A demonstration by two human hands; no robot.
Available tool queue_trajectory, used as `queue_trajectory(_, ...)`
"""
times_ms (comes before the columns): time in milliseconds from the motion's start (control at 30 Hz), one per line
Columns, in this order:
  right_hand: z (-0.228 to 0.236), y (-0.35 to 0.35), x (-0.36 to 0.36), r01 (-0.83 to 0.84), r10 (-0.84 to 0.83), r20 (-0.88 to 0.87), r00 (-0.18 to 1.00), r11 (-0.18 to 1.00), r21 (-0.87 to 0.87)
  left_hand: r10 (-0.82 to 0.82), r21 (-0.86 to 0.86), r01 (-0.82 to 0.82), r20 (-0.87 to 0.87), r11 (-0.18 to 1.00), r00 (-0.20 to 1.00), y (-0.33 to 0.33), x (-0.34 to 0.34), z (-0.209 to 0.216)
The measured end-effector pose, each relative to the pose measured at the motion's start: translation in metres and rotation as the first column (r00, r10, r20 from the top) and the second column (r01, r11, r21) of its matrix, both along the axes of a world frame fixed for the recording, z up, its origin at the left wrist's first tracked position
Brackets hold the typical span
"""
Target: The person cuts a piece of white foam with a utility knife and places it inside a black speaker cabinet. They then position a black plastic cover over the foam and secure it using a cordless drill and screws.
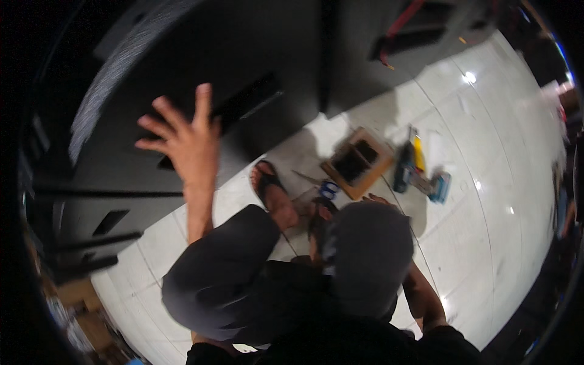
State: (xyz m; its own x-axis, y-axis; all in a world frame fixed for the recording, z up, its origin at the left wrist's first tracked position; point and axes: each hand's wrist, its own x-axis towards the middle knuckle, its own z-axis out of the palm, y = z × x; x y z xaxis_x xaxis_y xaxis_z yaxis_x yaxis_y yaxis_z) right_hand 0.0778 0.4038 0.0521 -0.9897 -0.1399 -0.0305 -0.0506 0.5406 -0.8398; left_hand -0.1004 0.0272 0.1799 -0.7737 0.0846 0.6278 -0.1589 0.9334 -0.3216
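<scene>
My left hand [185,143] is raised with its fingers spread and holds nothing. It is in front of a dark grey cabinet-like panel [243,55], beside a black slot [252,103]; whether it touches the panel I cannot tell. My right hand [378,200] is mostly hidden behind my right knee, with only blurred fingers showing past it. Those fingers are close to the lower corner of a shallow brown box [382,170] with dark pieces inside. Scissors [328,189] with blue handles lie on the floor between that box and my sandalled feet.
Right of the box lie a dark green tool [403,167], a yellow item [418,152] and a small teal pack [440,186] on the white tiled floor [480,219]. A red cord [398,30] hangs at the upper right panel. Cardboard [88,307] stands at lower left.
</scene>
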Motion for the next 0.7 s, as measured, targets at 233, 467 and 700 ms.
queue_trajectory(233,-0.019,0.047,0.027,0.252,-0.252,-0.042,0.967,0.913,0.322,-0.092,-0.020,0.091,-0.031,0.996,0.995,0.014,-0.014,-0.007)
queue_trajectory(467,-0.077,0.133,-0.023,0.339,-0.119,-0.328,0.937,0.528,0.779,-0.044,-0.064,0.044,-0.009,0.997,0.999,0.010,-0.009,-0.005)
queue_trajectory(700,-0.028,0.079,-0.118,0.124,0.025,-0.341,0.940,0.905,0.408,-0.063,-0.059,0.061,-0.026,0.996,0.998,0.007,-0.009,-0.003)
